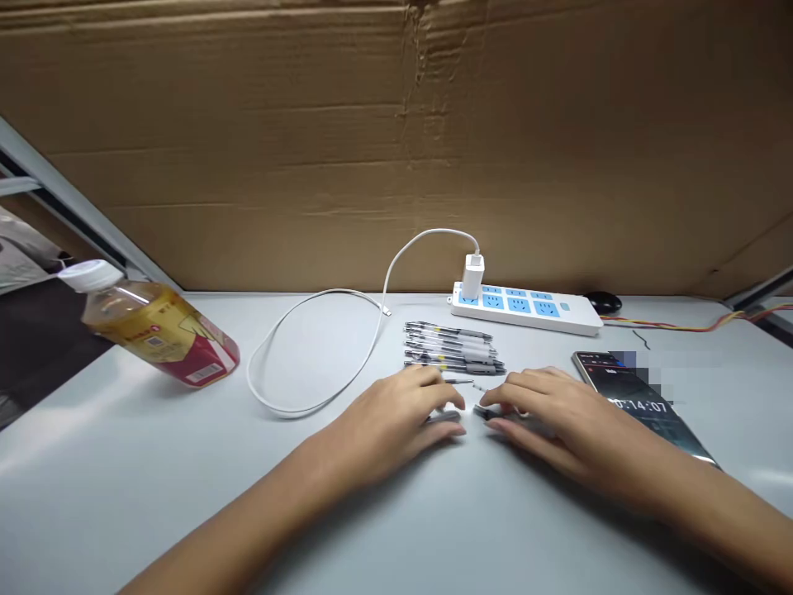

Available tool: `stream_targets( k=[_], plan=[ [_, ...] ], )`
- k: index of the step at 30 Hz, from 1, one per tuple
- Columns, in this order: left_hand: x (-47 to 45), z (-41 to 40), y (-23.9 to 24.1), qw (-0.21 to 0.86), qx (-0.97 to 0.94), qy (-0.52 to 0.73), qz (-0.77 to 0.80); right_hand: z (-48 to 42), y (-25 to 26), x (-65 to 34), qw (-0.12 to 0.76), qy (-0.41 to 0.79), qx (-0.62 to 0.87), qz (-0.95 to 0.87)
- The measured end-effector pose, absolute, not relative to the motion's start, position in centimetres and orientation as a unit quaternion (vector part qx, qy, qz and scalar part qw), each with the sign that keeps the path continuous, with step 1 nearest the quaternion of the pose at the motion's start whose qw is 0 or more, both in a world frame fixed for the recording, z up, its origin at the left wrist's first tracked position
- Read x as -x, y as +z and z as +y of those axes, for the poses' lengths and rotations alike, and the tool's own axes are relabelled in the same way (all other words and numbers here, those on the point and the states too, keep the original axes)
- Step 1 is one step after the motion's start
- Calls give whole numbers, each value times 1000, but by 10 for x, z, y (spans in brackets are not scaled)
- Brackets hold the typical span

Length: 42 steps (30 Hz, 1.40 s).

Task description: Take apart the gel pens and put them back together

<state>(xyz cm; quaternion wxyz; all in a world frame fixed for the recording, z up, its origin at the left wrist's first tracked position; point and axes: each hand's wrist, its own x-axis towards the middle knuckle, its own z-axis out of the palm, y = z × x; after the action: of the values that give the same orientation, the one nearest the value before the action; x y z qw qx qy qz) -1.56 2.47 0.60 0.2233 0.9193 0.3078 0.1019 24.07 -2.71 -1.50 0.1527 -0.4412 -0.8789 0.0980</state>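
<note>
My left hand (405, 409) and my right hand (545, 409) rest low on the white table (186, 496), fingertips almost meeting. Each hand has its fingers curled round a pen piece: the left pinches a grey barrel part (447, 417), the right a dark, grey-tipped part (486, 411). A thin refill and a small tip piece (467, 383) lie just beyond the fingers. Behind them several grey pens (452, 349) lie side by side in a neat row.
A phone (638, 401) with a lit timer lies right of my right hand. A white power strip (526, 307) with a charger and a looping white cable (310, 347) sits at the back. A tea bottle (154, 326) stands at the left. A cardboard wall (396, 140) closes the back.
</note>
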Motion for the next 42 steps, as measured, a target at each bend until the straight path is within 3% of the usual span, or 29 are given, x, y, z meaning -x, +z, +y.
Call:
stream_targets(
  k=[6, 12, 17, 22, 26, 30, 36, 42],
  plan=[
    [19, 33, 0, 71, -937, 127, 319, -28, -13, -243, 150, 69, 454, -876],
    [23, 40, -3, 51, -927, 111, 356, -22, -17, -252, 170, 22, 492, -854],
    [26, 39, 7, 20, -921, 11, 388, -18, -20, -258, 154, -16, 503, -851],
    [32, 36, 16, 12, -920, -26, 390, -19, -20, -250, 174, 17, 475, -862],
    [34, 37, 20, 17, -917, -23, 398, -19, -17, -238, 133, 46, 471, -871],
    [43, 37, 36, 119, -889, 54, 439, -18, -17, -230, 119, 31, 469, -875],
    [65, 20, 50, 85, -840, -47, 534, -22, -29, -225, 110, -2, 472, -875],
    [36, 2, 52, 73, -828, -187, 524, -29, -33, -219, 106, 6, 437, -893]
  ],
)
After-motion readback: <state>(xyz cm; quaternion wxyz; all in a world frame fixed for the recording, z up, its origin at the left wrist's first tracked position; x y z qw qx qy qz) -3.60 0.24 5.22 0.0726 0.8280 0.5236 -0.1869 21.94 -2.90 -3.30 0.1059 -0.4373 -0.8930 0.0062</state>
